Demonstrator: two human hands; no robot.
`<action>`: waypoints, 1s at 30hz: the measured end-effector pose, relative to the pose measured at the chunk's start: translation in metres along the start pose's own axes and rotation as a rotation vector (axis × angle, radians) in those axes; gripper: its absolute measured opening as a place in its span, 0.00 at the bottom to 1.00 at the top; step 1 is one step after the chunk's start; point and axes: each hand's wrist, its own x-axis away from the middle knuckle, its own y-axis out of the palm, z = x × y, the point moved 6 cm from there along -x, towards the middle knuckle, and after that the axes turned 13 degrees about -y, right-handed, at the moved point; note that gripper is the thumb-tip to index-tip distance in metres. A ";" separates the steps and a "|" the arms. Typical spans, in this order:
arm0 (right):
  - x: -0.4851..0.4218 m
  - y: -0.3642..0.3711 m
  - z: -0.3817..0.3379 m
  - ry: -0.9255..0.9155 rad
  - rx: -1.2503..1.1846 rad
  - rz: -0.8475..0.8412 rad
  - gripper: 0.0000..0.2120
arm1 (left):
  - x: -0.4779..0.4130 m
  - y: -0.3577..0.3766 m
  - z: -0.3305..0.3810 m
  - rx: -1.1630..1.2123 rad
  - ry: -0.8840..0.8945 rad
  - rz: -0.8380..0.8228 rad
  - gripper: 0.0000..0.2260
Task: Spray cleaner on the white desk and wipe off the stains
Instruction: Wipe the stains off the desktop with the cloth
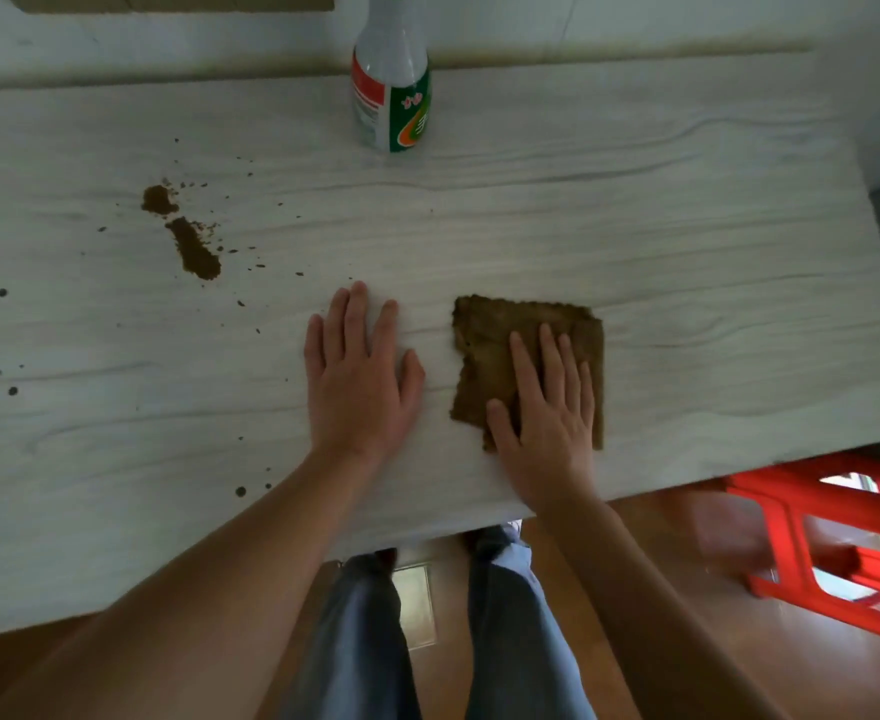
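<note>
Overhead view of a white wood-grain desk (635, 226) marked with brown stains.

Left hand (360, 376) laid flat on the bare desktop near the front edge, fingers straight and slightly spread, holding nothing. Just beside it, right hand (547, 407) palm down on a brown cleaning cloth (500, 330), fingers straight and close together, thumb out to the side, pressing on the fabric rather than gripping it.

Cloth spread flat as a rough square with a ragged left edge, right of centre and close to the front edge, with a narrow strip of bare desktop between it and the left hand.

Toward the left of the desk, well apart from both hands: a small brown blotch (157, 200) and, just nearer the front, a longer brown smear (194, 249), ringed by scattered brown specks. More dark drops (12, 391) dotted down the left side, as far as the front edge.

Upright near the far edge, roughly in line with the left hand and well apart from both: a white spray bottle (394, 90) with a red and green label, its top cut off by the frame.

Below the front edge, legs in grey-blue trousers (510, 615) above a brown wooden floor (739, 667). At right, a red plastic stool (817, 553), partly tucked under the desk's corner.
</note>
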 end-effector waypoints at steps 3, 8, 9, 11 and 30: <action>0.049 0.020 -0.032 0.078 -0.030 0.011 0.34 | 0.001 -0.005 0.000 0.046 0.002 -0.019 0.26; 0.064 0.032 -0.054 0.121 -0.053 -0.006 0.34 | 0.008 -0.024 -0.024 0.224 0.112 -0.132 0.24; 0.060 0.031 -0.053 0.118 -0.047 -0.012 0.35 | 0.010 -0.030 -0.036 0.232 0.145 -0.125 0.23; 0.050 0.028 -0.051 0.085 -0.023 -0.028 0.35 | 0.016 -0.044 -0.071 0.203 0.164 -0.081 0.22; -0.032 0.035 -0.122 -0.390 0.057 -0.128 0.30 | 0.017 -0.073 -0.272 0.027 -0.053 0.143 0.23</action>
